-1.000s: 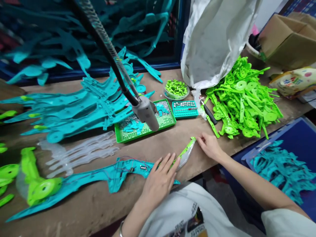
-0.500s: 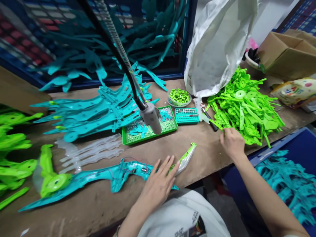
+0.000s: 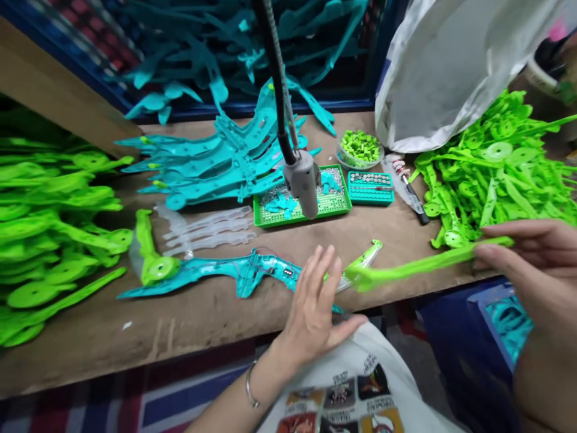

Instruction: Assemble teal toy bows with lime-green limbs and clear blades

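Note:
My right hand (image 3: 529, 252) pinches one end of a long bright green plastic strip (image 3: 415, 267), which it holds level above the bench's front edge. My left hand (image 3: 315, 307) lies open, fingers spread, over the handle end of a long teal plastic toy piece (image 3: 211, 273) that shows wires and small electronics. A green wheel part (image 3: 151, 258) sits at the teal piece's left end. A small green and clear curved piece (image 3: 365, 258) lies between my hands.
A heap of green parts (image 3: 491, 168) fills the right of the wooden bench (image 3: 189, 319), and more green pieces (image 3: 40, 222) pile at the left. Teal parts (image 3: 216, 162) are stacked behind, beside a green tray (image 3: 340, 207), a teal screw box (image 3: 370, 187), a bowl of green bits (image 3: 360, 147) and a hanging screwdriver (image 3: 304, 183).
My right hand went from the small curved piece to the green heap and has come back holding a long green strip. The view has swung left and down. My left hand has stayed put.

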A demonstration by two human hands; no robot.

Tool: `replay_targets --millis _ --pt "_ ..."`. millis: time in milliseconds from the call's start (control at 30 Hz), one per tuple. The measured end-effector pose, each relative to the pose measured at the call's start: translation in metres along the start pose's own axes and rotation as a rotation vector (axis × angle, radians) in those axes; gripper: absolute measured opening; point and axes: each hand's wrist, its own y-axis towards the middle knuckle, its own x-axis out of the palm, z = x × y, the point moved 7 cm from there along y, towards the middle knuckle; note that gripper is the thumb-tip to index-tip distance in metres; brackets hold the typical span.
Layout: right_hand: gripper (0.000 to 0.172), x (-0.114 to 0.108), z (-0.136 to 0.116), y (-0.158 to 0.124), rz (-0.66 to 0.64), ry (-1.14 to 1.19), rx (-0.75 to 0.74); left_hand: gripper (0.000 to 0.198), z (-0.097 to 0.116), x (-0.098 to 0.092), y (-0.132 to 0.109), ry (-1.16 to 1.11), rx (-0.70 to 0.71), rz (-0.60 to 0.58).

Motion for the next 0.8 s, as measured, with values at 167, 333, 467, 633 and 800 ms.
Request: replay_targets --millis 167,333,467,633,800 --pt "0.042 0.106 0.087 -0.013 -0.274 0.594 0.545 0.073 -0.005 0.010 -0.009 -0.085 -0.083 -0.028" --pt "0.045 0.157 0.153 -0.022 -0.373 0.596 0.686 0.057 -0.021 0.022 -0.012 0.018 -0.080 -0.093" --pt "0.041 0.171 0.169 -0.022 -0.378 0.486 0.688 0.050 -0.036 0.035 -0.013 0.171 -0.081 -0.139" --pt "0.032 0.177 0.172 -0.019 -0.370 0.425 0.676 0.049 -0.046 0.048 -0.016 0.204 -0.101 -0.175" --pt "0.034 0.178 0.169 -0.016 -0.428 0.410 0.659 0.052 -0.048 0.046 -0.017 0.108 -0.136 -0.184"
